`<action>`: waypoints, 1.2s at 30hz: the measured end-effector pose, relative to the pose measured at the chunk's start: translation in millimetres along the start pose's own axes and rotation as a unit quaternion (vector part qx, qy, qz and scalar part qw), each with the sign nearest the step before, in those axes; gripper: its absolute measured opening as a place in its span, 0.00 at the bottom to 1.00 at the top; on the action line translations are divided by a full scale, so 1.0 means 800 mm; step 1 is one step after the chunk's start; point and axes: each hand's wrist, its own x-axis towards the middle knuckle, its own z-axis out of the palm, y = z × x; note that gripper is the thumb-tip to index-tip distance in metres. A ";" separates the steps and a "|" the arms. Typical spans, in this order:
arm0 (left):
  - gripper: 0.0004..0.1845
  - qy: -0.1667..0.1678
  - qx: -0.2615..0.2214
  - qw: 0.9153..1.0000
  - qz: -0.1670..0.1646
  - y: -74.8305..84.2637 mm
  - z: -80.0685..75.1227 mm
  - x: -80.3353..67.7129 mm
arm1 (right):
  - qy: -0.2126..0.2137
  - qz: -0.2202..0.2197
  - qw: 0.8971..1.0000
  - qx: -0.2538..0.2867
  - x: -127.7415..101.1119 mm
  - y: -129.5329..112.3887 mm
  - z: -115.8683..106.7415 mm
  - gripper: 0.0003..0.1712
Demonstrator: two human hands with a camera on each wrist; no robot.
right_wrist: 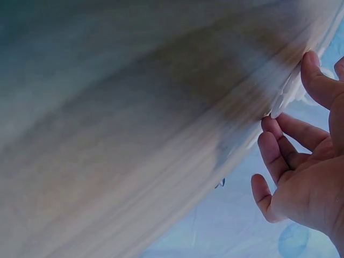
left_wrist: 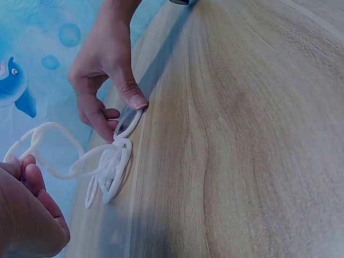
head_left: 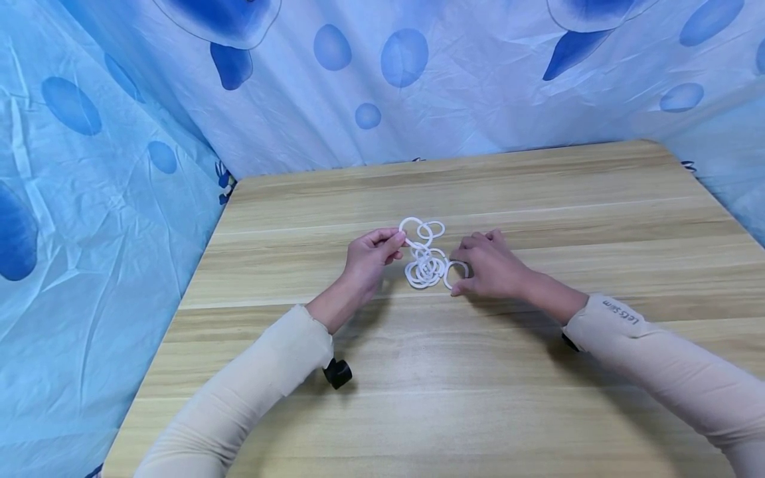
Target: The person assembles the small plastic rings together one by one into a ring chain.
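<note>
A tangle of linked white rings (head_left: 425, 260) lies in the middle of the wooden table (head_left: 418, 398). My left hand (head_left: 394, 239) pinches a ring at the upper left end of the chain, lifting a few loops off the wood. My right hand (head_left: 459, 273) holds the ring at the right end between thumb and forefinger, low on the table. The left wrist view shows the rings (left_wrist: 107, 166) strung between the left hand (left_wrist: 27, 215) and the right hand (left_wrist: 115, 115). In the right wrist view the right hand (right_wrist: 306, 161) is beside the blurred table (right_wrist: 134, 107), with the rings mostly hidden.
A blue patterned cloth (head_left: 89, 199) hangs behind and to the left of the table, close to its edges. A black wrist camera mount (head_left: 337, 373) sits under my left forearm. Bare wood stretches in front of and behind the hands.
</note>
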 end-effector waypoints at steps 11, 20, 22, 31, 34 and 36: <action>0.10 0.002 0.010 1.000 -0.005 0.000 0.001 -0.001 | 0.021 -0.034 0.999 -0.013 -0.004 0.000 0.005 0.28; 0.11 0.000 0.024 1.000 -0.006 0.000 0.004 -0.001 | 0.060 -0.068 0.995 -0.051 -0.002 0.007 0.001 0.29; 0.11 -0.001 0.020 1.000 -0.006 0.001 0.004 -0.001 | 0.070 -0.063 0.995 -0.036 0.000 0.010 -0.003 0.29; 0.12 -0.002 0.019 1.000 -0.009 0.000 0.004 -0.002 | 0.157 -0.056 0.985 0.038 0.008 0.023 -0.021 0.25; 0.12 -0.003 0.023 1.000 -0.012 0.000 0.004 -0.002 | 0.158 -0.048 0.985 0.045 0.009 0.023 -0.025 0.25; 0.12 -0.005 0.024 1.000 -0.013 -0.001 0.004 -0.002 | 0.155 -0.043 0.986 0.051 0.009 0.022 -0.028 0.26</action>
